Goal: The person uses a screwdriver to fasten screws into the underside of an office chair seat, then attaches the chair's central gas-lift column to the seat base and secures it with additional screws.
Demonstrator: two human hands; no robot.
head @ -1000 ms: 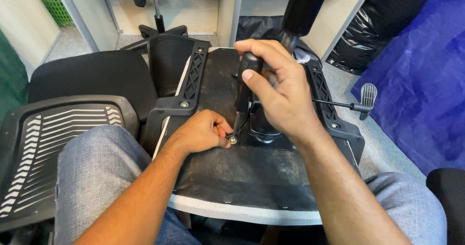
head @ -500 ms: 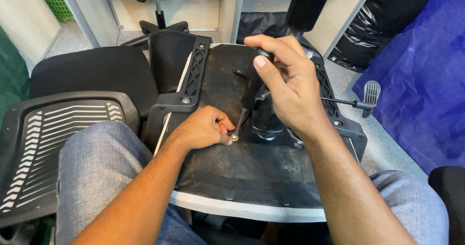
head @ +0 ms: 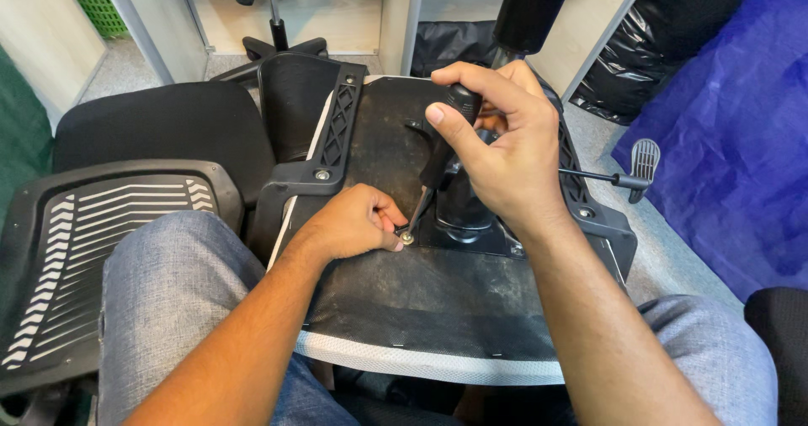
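Setting: grey carpeted floor [head: 673, 249] between pale partition panels, with an upturned office chair seat lying across the person's lap.
Far left: a black ribbed plastic backrest panel [head: 93, 249] lies beside the left thigh, apart from the work.
Chair seat: the seat underside [head: 421, 308] faces up, resting on both knees so that its fittings are within reach; a black armrest bracket [head: 324, 152] runs along its left edge.
Left hand: the left hand [head: 349, 224] rests on the underside, fingers pinched shut around a small bolt [head: 407, 237], apparently keeping it upright under the tool tip.
Screwdriver: the screwdriver [head: 433, 169] slants down from upper right, its tip meeting the bolt just left of the central mechanism [head: 463, 207].
Right hand: the right hand [head: 505, 148] is wrapped closed over the black handle, thumb along it, placed to press and turn.
Far right: a lever [head: 627, 173] sticks out sideways; blue sheeting [head: 741, 140] lies beyond.
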